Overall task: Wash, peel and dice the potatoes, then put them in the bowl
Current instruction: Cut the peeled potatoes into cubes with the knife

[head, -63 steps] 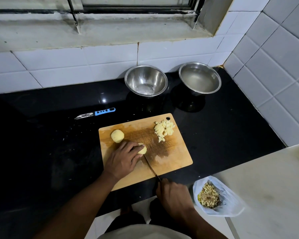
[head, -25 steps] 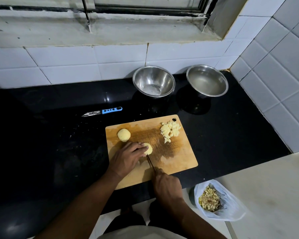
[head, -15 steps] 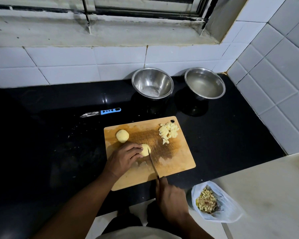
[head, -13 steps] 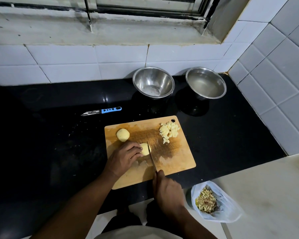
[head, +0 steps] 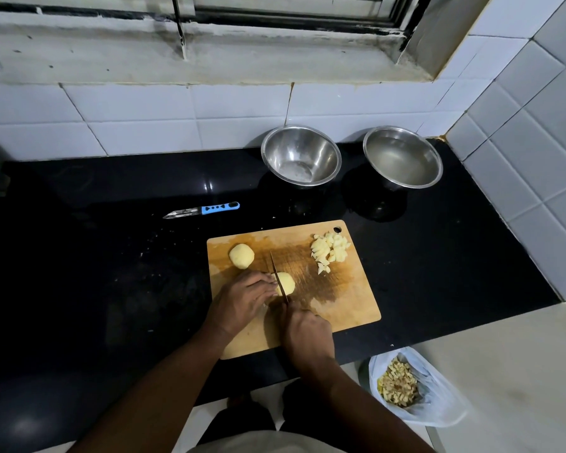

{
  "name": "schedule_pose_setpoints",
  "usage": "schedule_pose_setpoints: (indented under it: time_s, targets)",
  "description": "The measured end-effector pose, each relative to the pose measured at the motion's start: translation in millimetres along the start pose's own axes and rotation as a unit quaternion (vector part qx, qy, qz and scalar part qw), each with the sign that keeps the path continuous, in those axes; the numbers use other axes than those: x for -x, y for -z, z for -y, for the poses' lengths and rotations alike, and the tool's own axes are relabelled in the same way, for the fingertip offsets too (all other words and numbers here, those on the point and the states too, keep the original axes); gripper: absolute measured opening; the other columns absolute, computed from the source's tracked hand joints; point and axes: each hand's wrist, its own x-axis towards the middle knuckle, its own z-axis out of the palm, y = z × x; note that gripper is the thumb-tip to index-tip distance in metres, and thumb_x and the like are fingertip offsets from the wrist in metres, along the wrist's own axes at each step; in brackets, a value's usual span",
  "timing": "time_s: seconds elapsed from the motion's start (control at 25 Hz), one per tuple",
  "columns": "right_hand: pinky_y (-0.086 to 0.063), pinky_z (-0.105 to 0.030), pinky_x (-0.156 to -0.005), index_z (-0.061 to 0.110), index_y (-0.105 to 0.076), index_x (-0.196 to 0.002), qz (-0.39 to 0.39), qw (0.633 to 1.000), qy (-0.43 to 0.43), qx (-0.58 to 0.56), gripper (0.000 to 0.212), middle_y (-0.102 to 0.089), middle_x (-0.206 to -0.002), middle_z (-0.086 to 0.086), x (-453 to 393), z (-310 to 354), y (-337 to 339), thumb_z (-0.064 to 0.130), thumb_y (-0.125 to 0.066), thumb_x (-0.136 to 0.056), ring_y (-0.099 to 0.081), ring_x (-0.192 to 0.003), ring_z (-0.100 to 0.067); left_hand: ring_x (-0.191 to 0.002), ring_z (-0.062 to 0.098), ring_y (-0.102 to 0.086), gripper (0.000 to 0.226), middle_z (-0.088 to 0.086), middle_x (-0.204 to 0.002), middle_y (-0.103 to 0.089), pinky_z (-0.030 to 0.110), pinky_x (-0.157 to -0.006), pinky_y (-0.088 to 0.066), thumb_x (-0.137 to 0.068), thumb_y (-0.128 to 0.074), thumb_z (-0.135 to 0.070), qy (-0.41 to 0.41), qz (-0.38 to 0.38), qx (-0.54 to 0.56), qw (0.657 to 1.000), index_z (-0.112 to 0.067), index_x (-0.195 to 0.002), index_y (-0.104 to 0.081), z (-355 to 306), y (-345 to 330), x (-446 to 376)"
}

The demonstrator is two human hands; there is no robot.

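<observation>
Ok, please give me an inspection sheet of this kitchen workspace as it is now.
Surface: black counter, white specks; wooden cutting board on it.
Job's things: potato being cut; peeled potato; diced pile; two steel bowls, no potato inside.
Clutter: blue-handled peeler; bag of peelings.
Grips: left hand holds the potato; right hand grips the knife.
Cables: nothing seen.
Surroundings: white tiled walls, window ledge.

On the wooden cutting board (head: 340, 308), the left hand (head: 242, 300) steadies a peeled potato half (head: 286, 283) while the right hand (head: 306, 335) grips a knife (head: 277, 278) cutting into it. Diced potato (head: 330, 251) lies at two o'clock, another peeled potato piece (head: 241, 255) at ten.
</observation>
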Motion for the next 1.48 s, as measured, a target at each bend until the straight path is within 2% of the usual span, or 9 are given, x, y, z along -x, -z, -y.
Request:
schedule_pose_setpoints:
  time_s: [0.24, 0.44, 0.56, 0.72, 0.88, 0.96, 1.12, 1.28, 1.48]
  targets:
    - [-0.044, -0.029, -0.065, 0.001, -0.044, -0.133, 0.073, 0.989, 0.012, 0.129, 0.036, -0.068, -0.113, -0.009, -6.6, 9.9, 10.5, 0.015, -0.026, -0.105, -0.069, -0.095, -0.024, -0.107, 0.006, -0.058, 0.027, 0.007, -0.103, -0.072, 0.009, -0.105, -0.037, -0.075, -0.081, 0.003, -0.002, -0.019, 0.017, 1.0, -0.003, -0.1, -0.077, -2.6, -1.7, -1.8]
    - [-0.04, -0.03, -0.064, 0.0, -0.045, -0.132, 0.091, 0.985, 0.018, 0.147, 0.035, -0.065, -0.119, -0.011, -7.5, 12.7, 13.1, 0.016, -0.03, -0.105, -0.067, -0.101, -0.025, -0.107, 0.012, -0.065, 0.025, 0.001, -0.109, -0.071, 0.024, -0.099, -0.05, -0.08, -0.08, -0.002, 0.006, 0.002, -0.009, 1.0, -0.009, -0.104, -0.077, 3.0, -1.3, 1.5]
    - [-0.04, -0.03, -0.063, 0.005, -0.048, -0.128, 0.102, 0.989, 0.021, 0.109, 0.032, -0.067, -0.115, -0.009, 10.1, 4.9, 9.6, 0.015, -0.03, -0.104, -0.068, -0.097, -0.025, -0.107, 0.009, -0.064, 0.026, 0.0, -0.108, -0.07, 0.018, -0.101, -0.047, -0.079, -0.08, -0.001, 0.017, -0.001, -0.001, 1.0, -0.01, -0.104, -0.077, 2.4, -1.4, 1.3]
    - [-0.037, -0.029, -0.057, 0.009, -0.046, -0.13, 0.085, 0.993, 0.031, 0.072, 0.033, -0.068, -0.109, -0.006, 42.5, -11.2, 0.4, 0.017, -0.028, -0.103, -0.07, -0.091, -0.025, -0.105, 0.007, -0.064, 0.025, 0.0, -0.106, -0.072, 0.013, -0.1, -0.045, -0.076, -0.083, -0.001, 0.036, -0.008, 0.011, 0.999, -0.007, -0.1, -0.078, -0.3, -1.2, -0.1]
    - [-0.025, -0.028, -0.045, 0.021, -0.053, -0.109, 0.062, 0.998, 0.0, 0.021, 0.036, -0.072, -0.092, -0.003, 63.6, -17.7, -0.6, 0.027, -0.018, -0.102, -0.071, -0.078, -0.023, -0.101, 0.009, -0.067, 0.023, 0.003, -0.103, -0.073, 0.01, -0.099, -0.043, -0.075, -0.084, -0.001, 0.036, -0.008, 0.002, 0.999, -0.005, -0.097, -0.078, -2.4, -0.7, -1.1]
    - [-0.031, -0.028, -0.049, 0.022, -0.054, -0.103, 0.031, 0.999, -0.02, -0.022, 0.033, -0.073, -0.083, -0.004, 72.1, -19.4, 2.1, 0.036, -0.025, -0.104, -0.071, -0.073, -0.024, -0.1, 0.01, -0.068, 0.021, 0.003, -0.102, -0.073, 0.011, -0.098, -0.045, -0.075, -0.083, -0.002, 0.04, -0.01, 0.004, 0.999, -0.005, -0.096, -0.078, -2.4, -0.1, -0.8]
    - [-0.039, -0.032, -0.059, 0.021, -0.051, -0.103, -0.007, 0.997, -0.044, -0.063, 0.033, -0.071, -0.082, -0.003, 49.2, -11.7, 4.3, 0.042, -0.025, -0.105, -0.069, -0.074, -0.026, -0.1, 0.008, -0.068, 0.015, 0.002, -0.103, -0.072, 0.016, -0.095, -0.05, -0.08, -0.079, -0.003, 0.045, -0.012, 0.016, 0.999, -0.006, -0.095, -0.078, -3.3, 2.0, -0.4]
    - [-0.047, -0.031, -0.061, 0.02, -0.059, -0.099, -0.024, 0.999, -0.008, -0.045, 0.042, -0.071, -0.086, -0.003, 17.1, -1.1, 3.5, 0.042, -0.025, -0.106, -0.07, -0.076, -0.025, -0.103, 0.002, -0.064, 0.012, 0.0, -0.103, -0.071, 0.009, -0.097, -0.044, -0.082, -0.077, -0.003, 0.056, -0.018, 0.034, 0.998, -0.007, -0.094, -0.077, -4.7, 1.7, 0.1]
    - [-0.043, -0.03, -0.059, 0.022, -0.06, -0.096, -0.04, 0.999, 0.002, -0.032, 0.05, -0.072, -0.084, -0.001, 2.6, 0.4, 1.6, 0.046, -0.017, -0.105, -0.069, -0.071, -0.022, -0.103, 0.002, -0.065, 0.011, -0.002, -0.104, -0.071, 0.013, -0.095, -0.048, -0.084, -0.077, -0.006, 0.066, -0.013, 0.039, 0.997, -0.008, -0.095, -0.077, -2.4, 0.3, 1.7]
